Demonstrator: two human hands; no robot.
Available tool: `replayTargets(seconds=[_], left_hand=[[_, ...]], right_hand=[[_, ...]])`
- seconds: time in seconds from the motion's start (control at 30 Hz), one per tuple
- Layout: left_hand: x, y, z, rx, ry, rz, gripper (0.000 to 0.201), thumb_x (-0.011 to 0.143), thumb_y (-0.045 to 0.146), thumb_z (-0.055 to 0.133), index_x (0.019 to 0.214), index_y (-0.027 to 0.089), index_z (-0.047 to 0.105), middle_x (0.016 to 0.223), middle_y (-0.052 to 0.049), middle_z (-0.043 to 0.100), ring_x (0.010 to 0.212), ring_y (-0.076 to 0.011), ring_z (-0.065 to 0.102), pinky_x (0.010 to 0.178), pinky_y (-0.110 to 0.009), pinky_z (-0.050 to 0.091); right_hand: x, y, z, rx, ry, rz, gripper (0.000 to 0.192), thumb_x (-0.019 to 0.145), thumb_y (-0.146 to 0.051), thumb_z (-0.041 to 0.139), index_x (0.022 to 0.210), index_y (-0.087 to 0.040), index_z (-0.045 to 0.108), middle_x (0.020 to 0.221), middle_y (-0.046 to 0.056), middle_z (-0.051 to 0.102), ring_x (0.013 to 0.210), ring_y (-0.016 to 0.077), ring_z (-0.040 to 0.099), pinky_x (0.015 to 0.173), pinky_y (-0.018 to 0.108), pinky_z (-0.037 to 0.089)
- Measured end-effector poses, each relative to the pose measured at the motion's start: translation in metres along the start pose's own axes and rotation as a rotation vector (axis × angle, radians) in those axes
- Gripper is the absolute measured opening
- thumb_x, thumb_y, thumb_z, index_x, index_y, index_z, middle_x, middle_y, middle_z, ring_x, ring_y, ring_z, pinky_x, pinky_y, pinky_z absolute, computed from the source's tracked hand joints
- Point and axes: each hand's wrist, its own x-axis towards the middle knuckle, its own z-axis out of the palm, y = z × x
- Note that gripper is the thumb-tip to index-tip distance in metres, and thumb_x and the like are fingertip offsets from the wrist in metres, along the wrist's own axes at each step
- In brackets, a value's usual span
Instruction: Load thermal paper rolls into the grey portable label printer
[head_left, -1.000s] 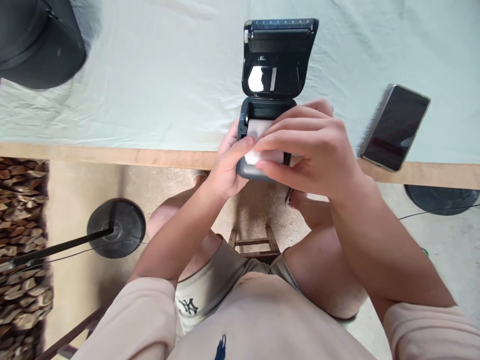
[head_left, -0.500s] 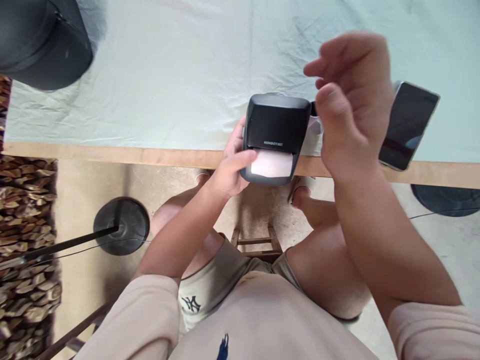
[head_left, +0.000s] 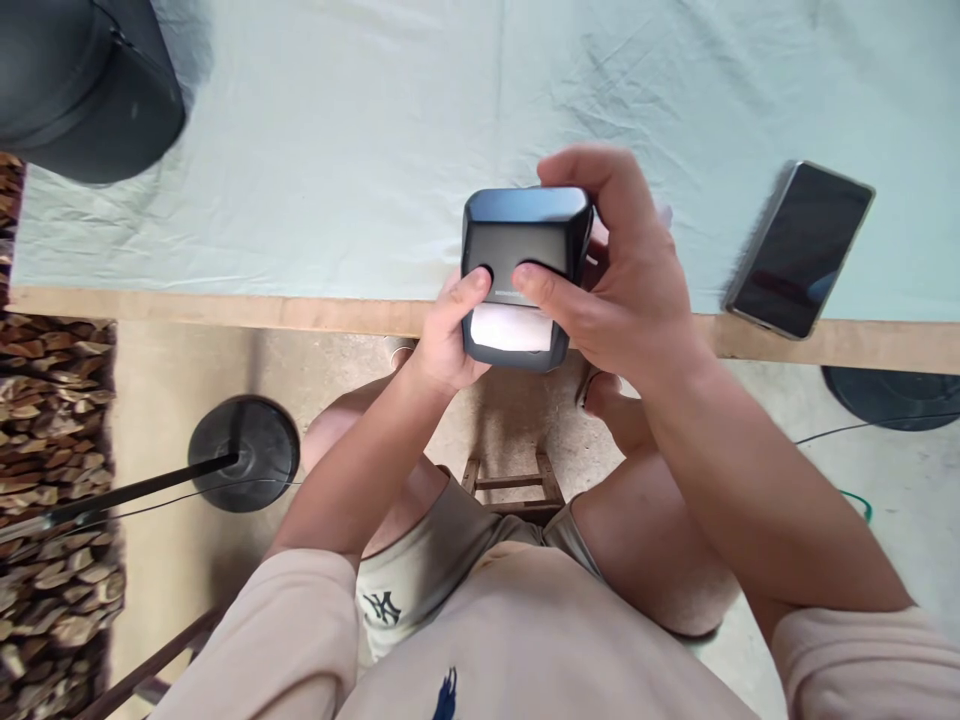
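I observed my left hand [head_left: 444, 345] nearest to me, curled against the left side of the small dark printer [head_left: 523, 265], its thumb laid on the lid just above the paper slot. The remaining fingers of that hand were hidden behind the casing, so I could not tell how far they wrapped. My right hand [head_left: 626, 290] was closed round the printer's right side: thumb pressed on the lid beside the left thumb, forefinger hooked over the far top edge. The printer's lid was shut. A strip of white paper [head_left: 511, 328] showed at the slot, directly below both thumbs. The printer was held between the two hands over the near wooden edge of the table [head_left: 225, 310]. Beyond the fingers lay the pale green cloth [head_left: 337, 150]. A phone [head_left: 799, 250] lay face up, well to the right of my right hand. A dark round object [head_left: 82, 85] sat far to the left.
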Motion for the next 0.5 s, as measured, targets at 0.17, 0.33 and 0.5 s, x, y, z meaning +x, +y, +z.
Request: replayTargets(seconds=[0.17,0.33,0.5], left_hand=[[-0.001,0.010,0.017,-0.046,0.016,-0.032,0.050,0.101,0.055,0.039,0.115,0.018,0.069,0.118,-0.010,0.072,0.147,-0.0280,0.047,0.116,-0.038,0.051],[0.002,0.014,0.023,-0.109,0.048,-0.112,0.050,0.104,0.051,0.031,0.111,0.017,0.068,0.115,-0.007,0.073,0.142,-0.0243,0.053,0.115,-0.036,0.053],[0.004,0.011,0.018,-0.105,0.105,-0.165,0.036,0.101,0.038,0.041,0.100,0.016,0.070,0.094,-0.005,0.074,0.110,-0.0225,0.071,0.089,-0.029,0.062]], right_hand=[[0.003,-0.005,-0.005,-0.164,-0.003,-0.026,0.041,0.089,-0.033,0.054,0.128,-0.023,0.047,0.134,0.007,0.053,0.131,0.0181,0.052,0.113,0.037,0.049],[0.006,-0.016,-0.020,-0.312,-0.114,-0.080,0.043,0.083,-0.028,0.060,0.126,-0.026,0.054,0.135,0.007,0.052,0.132,0.0176,0.050,0.114,0.036,0.049],[0.008,-0.026,-0.031,-0.354,-0.216,-0.035,0.055,0.078,-0.027,0.070,0.131,-0.030,0.057,0.144,0.004,0.045,0.138,0.0161,0.045,0.113,0.033,0.049]])
